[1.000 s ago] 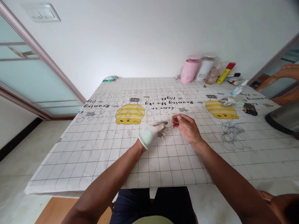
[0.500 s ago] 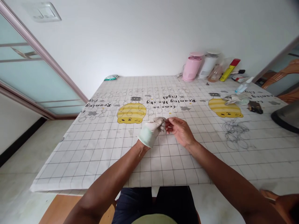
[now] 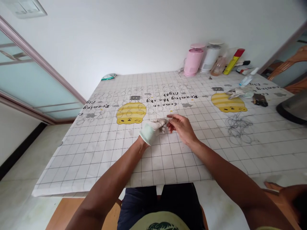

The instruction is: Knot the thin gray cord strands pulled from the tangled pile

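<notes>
White-gloved left hand (image 3: 153, 127) | bare right hand (image 3: 183, 127) beside | both grips unclear, cannot tell | metal vessel (image 3: 294, 107) cut off

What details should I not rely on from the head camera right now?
All in the head view:
Whether anything is pinched between the left hand and the right hand: too small, partly covered by the hands.
Dark tangle: strands too fine to tell wire from thread.
Grey container: cut off by the right edge.
Light switch: cut off by the top edge.
Any lettering on the yellow can: too small.
</notes>
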Motion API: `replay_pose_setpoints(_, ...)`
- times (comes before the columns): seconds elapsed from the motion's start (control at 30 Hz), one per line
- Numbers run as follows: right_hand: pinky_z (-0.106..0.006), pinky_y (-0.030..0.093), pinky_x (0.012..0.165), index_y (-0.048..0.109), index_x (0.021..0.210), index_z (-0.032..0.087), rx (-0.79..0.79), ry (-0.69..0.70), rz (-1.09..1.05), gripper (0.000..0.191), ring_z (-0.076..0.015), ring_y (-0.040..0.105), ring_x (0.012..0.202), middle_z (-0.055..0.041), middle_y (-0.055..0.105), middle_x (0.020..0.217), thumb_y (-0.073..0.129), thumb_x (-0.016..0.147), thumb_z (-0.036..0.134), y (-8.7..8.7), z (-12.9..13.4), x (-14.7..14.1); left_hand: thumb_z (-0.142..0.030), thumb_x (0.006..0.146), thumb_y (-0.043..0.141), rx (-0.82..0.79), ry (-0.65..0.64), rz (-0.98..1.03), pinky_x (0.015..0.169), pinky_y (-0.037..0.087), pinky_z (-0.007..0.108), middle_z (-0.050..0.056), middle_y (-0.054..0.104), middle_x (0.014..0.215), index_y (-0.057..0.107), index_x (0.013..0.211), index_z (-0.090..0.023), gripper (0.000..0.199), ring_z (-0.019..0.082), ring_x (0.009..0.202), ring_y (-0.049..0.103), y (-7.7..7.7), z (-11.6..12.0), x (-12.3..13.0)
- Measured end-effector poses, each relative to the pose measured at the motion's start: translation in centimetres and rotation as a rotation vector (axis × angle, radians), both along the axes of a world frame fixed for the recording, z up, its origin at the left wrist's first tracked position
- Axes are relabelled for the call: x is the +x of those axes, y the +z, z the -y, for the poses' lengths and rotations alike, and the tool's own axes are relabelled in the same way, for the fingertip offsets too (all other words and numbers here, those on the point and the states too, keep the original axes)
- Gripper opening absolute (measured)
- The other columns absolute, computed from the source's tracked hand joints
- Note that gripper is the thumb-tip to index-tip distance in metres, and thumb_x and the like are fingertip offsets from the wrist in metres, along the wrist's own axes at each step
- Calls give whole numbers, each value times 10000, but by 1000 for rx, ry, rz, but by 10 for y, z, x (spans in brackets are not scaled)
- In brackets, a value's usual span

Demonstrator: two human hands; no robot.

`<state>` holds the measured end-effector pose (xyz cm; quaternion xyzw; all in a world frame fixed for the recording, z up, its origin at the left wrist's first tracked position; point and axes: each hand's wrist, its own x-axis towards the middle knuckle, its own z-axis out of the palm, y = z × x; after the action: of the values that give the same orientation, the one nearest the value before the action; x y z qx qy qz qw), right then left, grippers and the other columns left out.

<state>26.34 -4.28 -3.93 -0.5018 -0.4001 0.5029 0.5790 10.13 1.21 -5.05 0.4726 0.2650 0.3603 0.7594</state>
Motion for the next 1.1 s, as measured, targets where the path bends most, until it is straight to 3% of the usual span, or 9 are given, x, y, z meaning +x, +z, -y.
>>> replay_pose_setpoints(0.2, -357, 547, 508, 721, 1293, 194, 79, -27, 173, 423, -193, 647, 585, -47, 738, 778, 748, 940, 427, -4, 2, 1, -521, 743, 917, -34, -29, 10, 616, 417, 309, 30, 611, 683, 708, 762, -139, 435, 131, 593, 524, -10, -8, 1)
replay_pose_setpoints(0.5, -318, 481, 457, 709, 1390, 184, 120, -58, 320, 475, -156, 595, 525, -18, 720, 747, 698, 963, 392, 2, 9, -1, -566, 675, 953, -86, -127, 4, 569, 412, 290, 14, 622, 679, 699, 826, -143, 516, 125, 544, 549, -21, -17, -3)
replay_pose_setpoints(0.67, -324, 477, 466, 761, 1335, 184, 113, -70, 428, 406, -154, 571, 507, -20, 711, 710, 639, 970, 314, -2, 9, 3, -582, 633, 974, -98, -153, 4, 533, 411, 270, 0, 608, 669, 690, 820, -143, 556, 114, 529, 547, -20, -17, -2)
replay_pose_setpoints(0.77, -327, 487, 471, 762, 1340, 177, 115, -78, 456, 420, -153, 561, 511, -20, 698, 710, 612, 963, 287, -3, 9, 5, -574, 642, 966, -42, -50, -40, 540, 435, 261, 3, 624, 688, 705, 822, -142, 536, 113, 558, 564, -17, -14, -1)
replay_pose_setpoints(0.93, -319, 501, 458, 715, 1392, 168, 126, -72, 362, 464, -150, 573, 512, -23, 693, 736, 636, 967, 339, -7, 5, 4, -369, 870, 810, 12, 273, -244, 607, 483, 242, 37, 700, 799, 778, 947, -133, 250, 102, 635, 601, -2, 1, 6)
replay_pose_setpoints(1.1, -290, 520, 470, 616, 1489, 158, 105, -103, 362, 558, -152, 602, 544, -16, 694, 751, 649, 976, 376, -8, 2, -2, -322, 896, 757, -69, 322, -267, 569, 475, 240, 45, 719, 801, 786, 1004, -125, 227, 97, 589, 591, 2, 10, 15)
